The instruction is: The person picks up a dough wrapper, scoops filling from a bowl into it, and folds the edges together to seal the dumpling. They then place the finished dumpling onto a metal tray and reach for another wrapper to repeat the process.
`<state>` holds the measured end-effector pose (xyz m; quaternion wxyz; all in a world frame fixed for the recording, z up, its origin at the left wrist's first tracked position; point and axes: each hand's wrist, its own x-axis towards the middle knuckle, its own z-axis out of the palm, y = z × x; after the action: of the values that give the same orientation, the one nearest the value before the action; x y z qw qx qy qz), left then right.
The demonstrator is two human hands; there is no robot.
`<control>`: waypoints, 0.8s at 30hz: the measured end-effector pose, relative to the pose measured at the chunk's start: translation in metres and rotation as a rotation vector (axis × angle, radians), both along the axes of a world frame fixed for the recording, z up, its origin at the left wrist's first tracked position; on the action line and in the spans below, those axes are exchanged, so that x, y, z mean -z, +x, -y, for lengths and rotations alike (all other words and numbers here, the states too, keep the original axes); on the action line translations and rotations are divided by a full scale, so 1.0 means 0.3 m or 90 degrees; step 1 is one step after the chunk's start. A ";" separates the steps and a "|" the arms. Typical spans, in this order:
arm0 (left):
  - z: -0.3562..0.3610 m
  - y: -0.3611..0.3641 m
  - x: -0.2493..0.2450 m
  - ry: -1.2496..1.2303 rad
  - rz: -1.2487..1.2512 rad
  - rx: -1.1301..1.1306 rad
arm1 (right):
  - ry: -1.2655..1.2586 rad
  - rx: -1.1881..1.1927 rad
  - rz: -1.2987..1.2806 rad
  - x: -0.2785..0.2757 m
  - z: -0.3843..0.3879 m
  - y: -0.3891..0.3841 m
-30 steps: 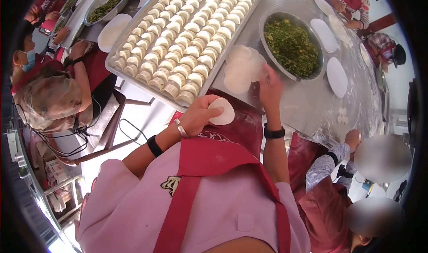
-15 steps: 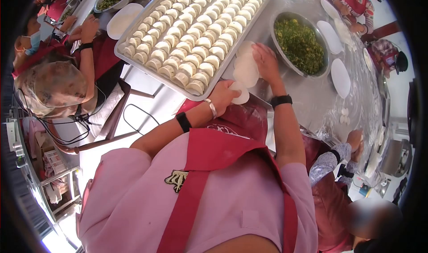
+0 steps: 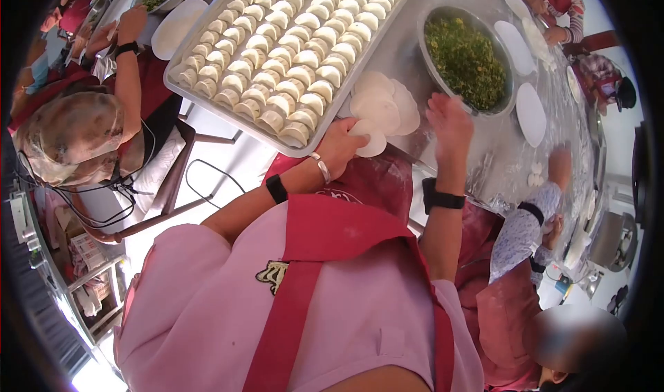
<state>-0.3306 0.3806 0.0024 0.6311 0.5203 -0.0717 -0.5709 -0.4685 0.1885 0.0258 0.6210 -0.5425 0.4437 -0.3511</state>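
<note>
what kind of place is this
Probably a shared dumpling-making kitchen: a tray of filled dumplings in rows, a metal bowl of green filling, and several people in red aprons.

Gap between the wrappers [image 3: 377,105] and metal bowl [image 3: 426,66] fits a hand, but the right hand [image 3: 452,119]'s at its near end. Tray [image 3: 346,91] rim walls off the left, co-worker's hand [image 3: 561,165] juts over the bench [image 3: 477,160].

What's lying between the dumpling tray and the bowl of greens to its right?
Overlapping dough rounds, on the metal table; the head view shows it.
</note>
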 end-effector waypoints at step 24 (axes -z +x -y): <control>-0.004 0.028 -0.206 -0.067 -0.065 0.129 | 0.185 0.361 0.176 -0.083 -0.166 -0.118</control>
<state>-0.3223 0.3816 0.0642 0.5992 0.4467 -0.1216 -0.6532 -0.5041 0.2382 0.0508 0.6237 -0.2511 0.5335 -0.5132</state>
